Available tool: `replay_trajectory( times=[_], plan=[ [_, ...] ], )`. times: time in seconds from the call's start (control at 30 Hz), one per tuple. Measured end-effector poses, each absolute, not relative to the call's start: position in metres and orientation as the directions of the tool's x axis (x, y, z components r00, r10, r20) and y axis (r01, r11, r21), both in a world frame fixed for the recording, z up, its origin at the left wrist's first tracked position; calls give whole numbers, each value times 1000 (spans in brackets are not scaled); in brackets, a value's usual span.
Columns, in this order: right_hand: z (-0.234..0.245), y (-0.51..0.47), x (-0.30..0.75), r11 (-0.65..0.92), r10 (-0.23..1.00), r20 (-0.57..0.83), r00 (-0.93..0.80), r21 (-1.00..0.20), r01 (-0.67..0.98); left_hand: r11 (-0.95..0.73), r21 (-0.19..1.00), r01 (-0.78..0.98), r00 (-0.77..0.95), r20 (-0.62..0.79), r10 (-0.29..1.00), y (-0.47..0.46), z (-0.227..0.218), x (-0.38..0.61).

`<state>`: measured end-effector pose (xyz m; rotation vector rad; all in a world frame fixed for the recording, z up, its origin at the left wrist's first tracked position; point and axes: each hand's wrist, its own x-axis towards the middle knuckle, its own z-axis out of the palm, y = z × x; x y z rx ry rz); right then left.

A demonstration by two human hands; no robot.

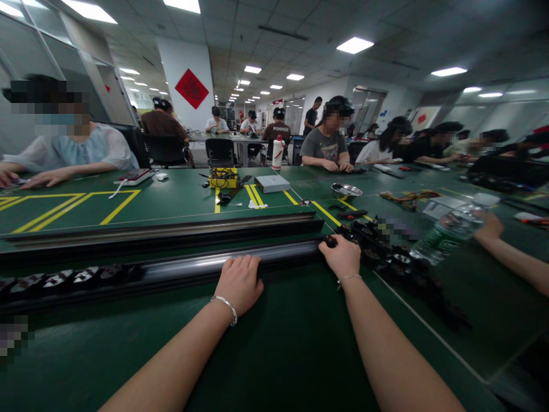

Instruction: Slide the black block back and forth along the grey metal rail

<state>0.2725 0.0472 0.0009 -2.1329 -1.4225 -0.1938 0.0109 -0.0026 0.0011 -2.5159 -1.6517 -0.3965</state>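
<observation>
A long dark metal rail (184,266) lies across the green table (274,343) in front of me. My left hand (240,283) rests on top of it with fingers curled over the rail. At the rail's right end my right hand (343,257) is closed, gripping the rail's end where a black link chain (398,263) meets it. Both wrists wear thin bracelets. The chain trails off to the right. A second long dark rail (171,232) lies parallel just beyond.
A co-worker's arm (514,257) at right holds a clear water bottle (450,232). Across the table are a yellow box (223,177), a grey box (272,183), a metal bowl (346,190) and loose cables (407,197). Several seated people work at the far side.
</observation>
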Motion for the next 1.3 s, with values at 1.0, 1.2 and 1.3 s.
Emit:
replay_trajectory(
  times=[1.0,1.2,1.3],
  plan=[
    [-4,50,280,-279,768,436,470,-433,857,-398,71,915,368,263,892,-3,0,11],
    [-5,50,283,-284,767,425,481,-448,848,-413,57,909,381,287,879,-2,-1,10],
    [-4,50,284,-282,766,427,480,-449,848,-407,61,911,376,280,883,-2,-1,10]
  ],
)
